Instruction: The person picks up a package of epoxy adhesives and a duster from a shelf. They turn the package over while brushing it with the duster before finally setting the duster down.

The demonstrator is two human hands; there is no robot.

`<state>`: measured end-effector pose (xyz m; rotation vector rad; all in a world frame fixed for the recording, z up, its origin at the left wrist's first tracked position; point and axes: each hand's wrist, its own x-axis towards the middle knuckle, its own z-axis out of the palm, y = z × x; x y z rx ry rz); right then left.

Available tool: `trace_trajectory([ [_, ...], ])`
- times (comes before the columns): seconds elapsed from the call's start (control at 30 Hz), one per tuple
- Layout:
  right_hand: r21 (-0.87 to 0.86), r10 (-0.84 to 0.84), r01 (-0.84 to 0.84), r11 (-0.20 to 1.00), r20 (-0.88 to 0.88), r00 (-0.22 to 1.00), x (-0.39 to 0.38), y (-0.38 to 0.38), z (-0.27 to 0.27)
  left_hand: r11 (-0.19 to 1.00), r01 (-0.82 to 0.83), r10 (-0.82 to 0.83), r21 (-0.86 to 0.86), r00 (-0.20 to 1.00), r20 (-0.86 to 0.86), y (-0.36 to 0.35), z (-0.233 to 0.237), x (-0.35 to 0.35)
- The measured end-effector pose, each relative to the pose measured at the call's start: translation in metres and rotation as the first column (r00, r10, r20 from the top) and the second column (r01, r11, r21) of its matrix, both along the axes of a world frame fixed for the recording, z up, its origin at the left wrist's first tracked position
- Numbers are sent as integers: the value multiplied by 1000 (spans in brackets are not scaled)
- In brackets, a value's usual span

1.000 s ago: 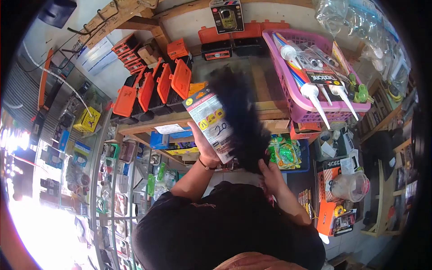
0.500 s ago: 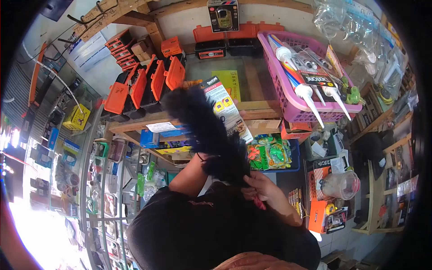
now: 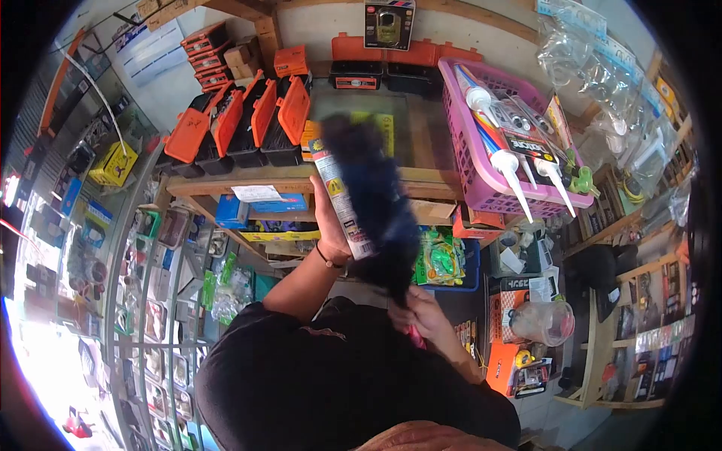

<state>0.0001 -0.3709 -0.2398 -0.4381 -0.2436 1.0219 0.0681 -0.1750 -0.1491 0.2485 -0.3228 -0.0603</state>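
My left hand (image 3: pixel 329 231) is closed around a printed adhesive package (image 3: pixel 339 199), held upright with small text and a barcode at its lower end. My right hand (image 3: pixel 427 314) grips a feather duster (image 3: pixel 376 199) by its handle, and a bit of pink handle shows below the fist. The dark feathers, smeared by motion, slant up and left across the package's right side and hide part of it.
Behind my hands runs a wooden shelf (image 3: pixel 432 179). Orange-lidded black boxes (image 3: pixel 259 124) stand on it at the left, and a pink basket (image 3: pixel 472 161) of nozzled tubes at the right. Below sit bagged green items (image 3: pixel 442 259). A glass-shelved rack (image 3: pixel 150 301) fills the left.
The feather duster has swung right and now leaves more of the package uncovered. The package has moved left and turned, and my left hand has come into sight around it.
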Motion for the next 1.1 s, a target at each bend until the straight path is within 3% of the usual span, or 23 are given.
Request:
trace_trajectory([
  [0.03,-85,17,-19,996,-34,999,-7,1,1,999,25,-23,41,998,-59,5,-8,-1],
  [0.07,-84,20,-23,996,-38,999,-6,0,5,961,-3,13,276,999,-36,9,-6,5],
  [0.13,-197,-61,99,976,188,980,1,-1,11,992,10,-16,123,999,46,10,-4,-1],
  [0.17,-165,-121,117,979,-17,993,5,-3,18,999,-36,36,30,999,-3,5,-3,-5],
  [0.27,-108,-83,80,991,-26,996,-1,3,6,993,-74,70,-92,996,-53,12,-20,2],
  [0.33,-170,-37,45,984,50,998,-6,6,9,968,-59,60,244,998,4,11,-21,3],
  [0.37,-238,-3,53,970,208,978,-5,8,6,943,-17,44,333,996,-73,12,-13,-2],
  [0.4,-302,45,70,951,357,933,-5,9,4,977,31,-43,212,998,50,10,-13,-3],
  [0.43,-302,50,64,951,355,934,-3,7,4,988,51,-65,148,993,95,8,-8,-5],
  [0.47,-237,-70,123,964,221,973,-1,5,5,994,73,-84,85,987,139,6,2,-8],
  [0.5,-179,-182,193,965,73,981,0,5,7,996,46,-48,-81,999,-21,6,-2,-7],
  [0.53,-175,-182,191,966,69,981,-2,7,10,996,-65,73,63,988,-135,6,-1,-8],
  [0.6,-205,-59,69,976,58,997,-7,12,17,995,95,-96,-33,994,-46,6,1,-5],
  [0.67,-267,-59,93,959,133,989,-7,14,20,968,55,-52,245,998,-16,13,-9,0],
  [0.73,-337,-36,106,935,210,977,-5,14,20,982,66,-67,176,998,-1,14,-12,-1],
  [0.8,-236,-229,223,946,1,973,-5,11,16,1000,-11,12,15,996,-87,15,-7,-9],
  [0.87,-242,-113,126,962,68,991,-5,15,11,998,7,-8,-62,1000,-19,26,-34,-1],
  [0.9,-256,0,37,966,143,990,-4,17,10,813,-272,243,516,962,123,23,-31,-1],
  [0.93,-250,-4,38,968,138,990,-4,18,9,267,-474,341,839,861,378,20,-27,-2],
  [0.97,-319,9,65,946,224,975,-3,19,10,857,-99,169,506,981,-93,22,-19,-7],
  [1.0,-385,30,95,918,307,951,-3,19,10,817,-92,189,569,975,-114,27,-19,-3],
  [1.07,-322,-47,102,941,175,983,2,15,10,994,-53,63,96,993,-100,20,-8,-12],
  [1.1,-263,-117,123,957,37,992,2,14,10,990,-135,138,31,971,-195,20,-5,-12],
])
